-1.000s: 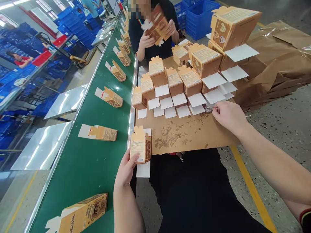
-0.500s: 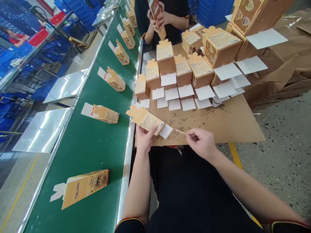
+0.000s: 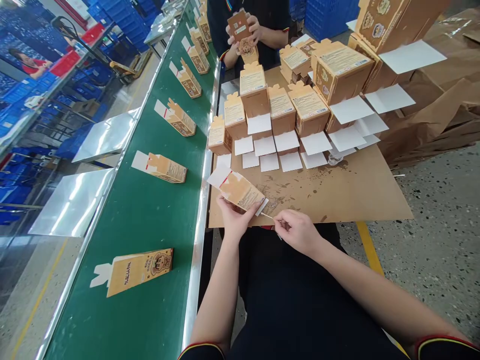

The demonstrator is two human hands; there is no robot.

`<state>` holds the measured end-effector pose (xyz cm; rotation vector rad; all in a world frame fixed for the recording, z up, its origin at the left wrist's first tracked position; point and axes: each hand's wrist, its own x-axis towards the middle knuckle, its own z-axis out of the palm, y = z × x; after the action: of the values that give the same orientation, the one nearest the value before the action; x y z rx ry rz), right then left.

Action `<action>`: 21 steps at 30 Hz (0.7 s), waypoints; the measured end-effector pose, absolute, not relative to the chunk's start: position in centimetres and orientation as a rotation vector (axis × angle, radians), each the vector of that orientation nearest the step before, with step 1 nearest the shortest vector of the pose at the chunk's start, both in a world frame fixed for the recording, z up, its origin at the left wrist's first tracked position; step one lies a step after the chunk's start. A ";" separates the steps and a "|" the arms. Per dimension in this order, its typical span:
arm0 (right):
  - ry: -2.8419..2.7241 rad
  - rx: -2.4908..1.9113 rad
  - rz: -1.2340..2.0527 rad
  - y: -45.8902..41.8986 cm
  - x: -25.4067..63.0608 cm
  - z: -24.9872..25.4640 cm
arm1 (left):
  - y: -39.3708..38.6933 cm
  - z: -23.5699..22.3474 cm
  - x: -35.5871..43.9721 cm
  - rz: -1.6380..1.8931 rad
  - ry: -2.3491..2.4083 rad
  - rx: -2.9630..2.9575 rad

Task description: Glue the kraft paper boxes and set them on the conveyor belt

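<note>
Head view: holding tan printed oblong cardboard carton (image 3: 242, 191) in left hand (image 3: 234, 220), over near-left part of flat brown cardboard sheet (image 3: 356, 190), long axis slanting down-right toward right hand (image 3: 296, 230). Pinching thin pale stick (image 3: 267, 216) there, just beside carton's white lower flap (image 3: 262, 206); cannot tell if touching.

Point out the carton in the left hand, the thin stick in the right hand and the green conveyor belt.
Carton (image 3: 242, 191): head view, on its printed panel.
Thin stick (image 3: 267, 216): head view, middle of its exposed part.
Green conveyor belt (image 3: 150, 215): head view, on its bare surface.
</note>
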<state>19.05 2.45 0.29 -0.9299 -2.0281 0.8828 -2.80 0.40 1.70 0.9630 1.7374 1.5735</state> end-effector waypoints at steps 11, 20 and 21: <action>-1.742 -1.112 0.951 2.0 23.0 2.2 | -0.8 0.3 -1.8 1.468 2.033 1.133; -1.735 -1.147 0.933 2.4 23.4 2.5 | -0.2 -1.5 -1.0 1.399 2.125 1.140; -1.727 -1.144 0.910 2.6 23.7 2.5 | 0.0 -1.3 -1.9 1.427 2.116 1.122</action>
<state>23.66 2.60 2.51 -1.1436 -1.7272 0.9099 -1.95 -0.02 -1.33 1.1221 2.1159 1.4275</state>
